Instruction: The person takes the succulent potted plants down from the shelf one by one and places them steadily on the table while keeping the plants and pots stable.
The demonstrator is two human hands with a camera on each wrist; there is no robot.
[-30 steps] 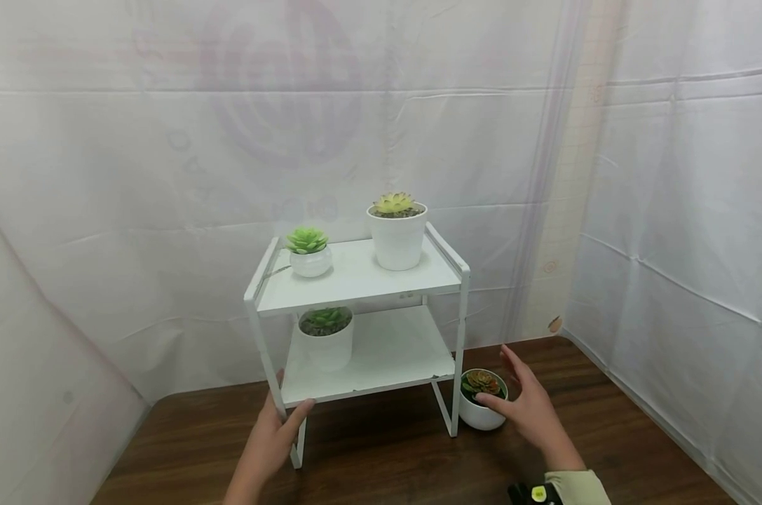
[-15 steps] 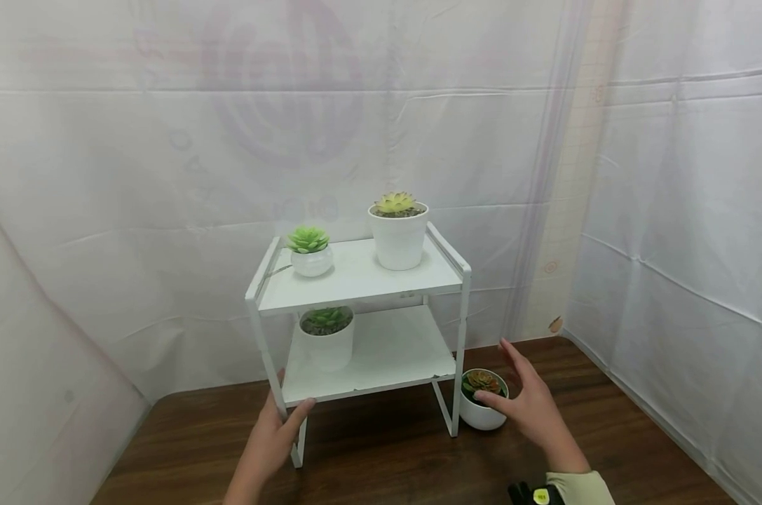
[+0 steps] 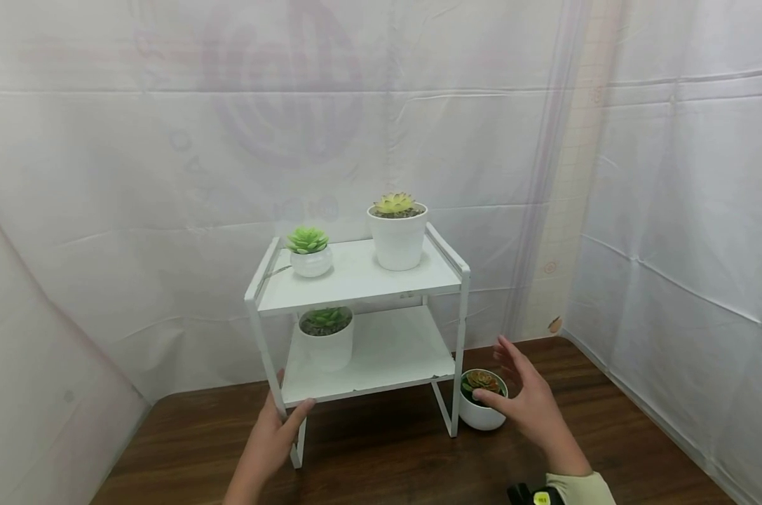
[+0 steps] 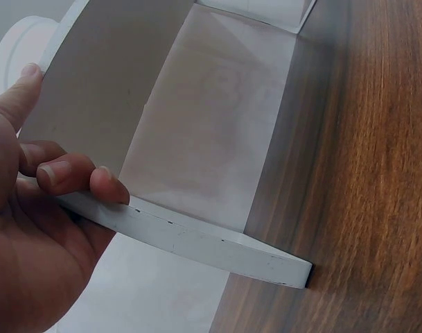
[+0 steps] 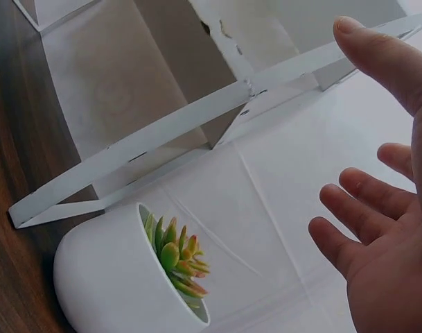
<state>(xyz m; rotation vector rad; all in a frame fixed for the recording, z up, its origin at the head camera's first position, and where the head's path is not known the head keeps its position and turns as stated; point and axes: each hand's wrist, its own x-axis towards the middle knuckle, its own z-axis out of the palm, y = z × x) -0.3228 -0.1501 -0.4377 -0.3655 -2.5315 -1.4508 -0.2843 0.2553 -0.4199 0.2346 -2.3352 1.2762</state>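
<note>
A white two-tier metal shelf rack [image 3: 355, 287] stands on the brown wooden table. My left hand [image 3: 268, 435] grips its front left leg just under the lower tier, thumb at that tier's front edge. In the left wrist view, curled fingers [image 4: 68, 173] wrap the white frame. To the right of the rack, a succulent with orange-tipped leaves in a round white pot [image 3: 481, 414] sits on the table. My right hand [image 3: 532, 407] hovers beside and above this pot, fingers spread and holding nothing. The right wrist view shows the palm [image 5: 384, 270] apart from the pot.
On the top tier stand a small potted green succulent [image 3: 311, 261] at left and a larger white pot [image 3: 398, 242] with a yellow-green succulent at right. Another white pot [image 3: 330, 347] is on the lower tier. White sheeting [image 3: 166, 175] hangs behind and at both sides.
My right hand has drifted very slightly up, its fingertips a little higher over the pot. My left hand, the rack and the plants have stayed in place.
</note>
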